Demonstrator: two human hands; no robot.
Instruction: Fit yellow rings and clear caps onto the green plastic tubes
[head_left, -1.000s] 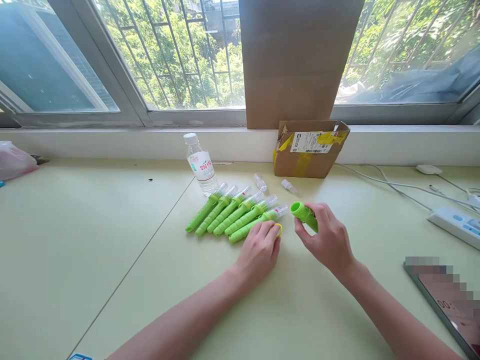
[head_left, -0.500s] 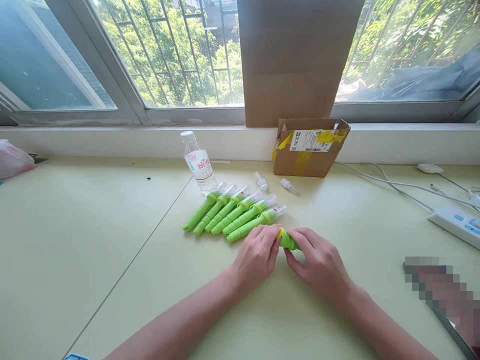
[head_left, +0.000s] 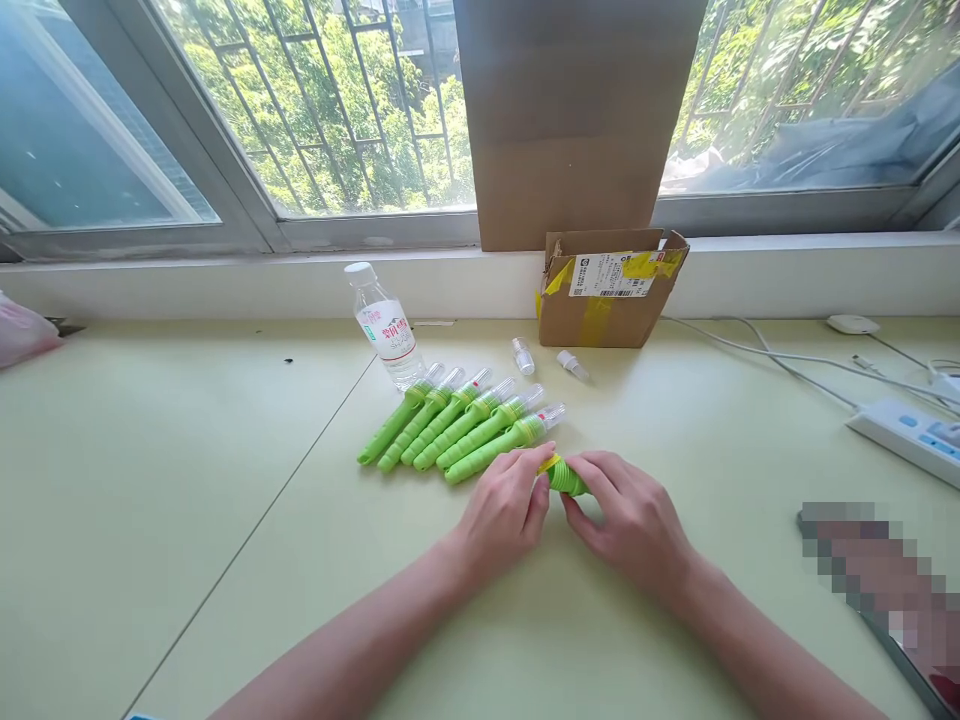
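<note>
Row of tubes [head_left: 450, 428] on table [head_left: 187, 480], bottle [head_left: 382, 328] behind, box [head_left: 600, 300] right.

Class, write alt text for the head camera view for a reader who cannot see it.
Two bare hands meet over a pale green table: the right hand grips a green tube while the left hand pinches a yellow ring at its end. Behind lie six finished green tubes, a water bottle and an open cardboard box.

Row of green tubes [head_left: 450, 428] crowds ahead; bare tabletop [head_left: 187, 480] left.
</note>
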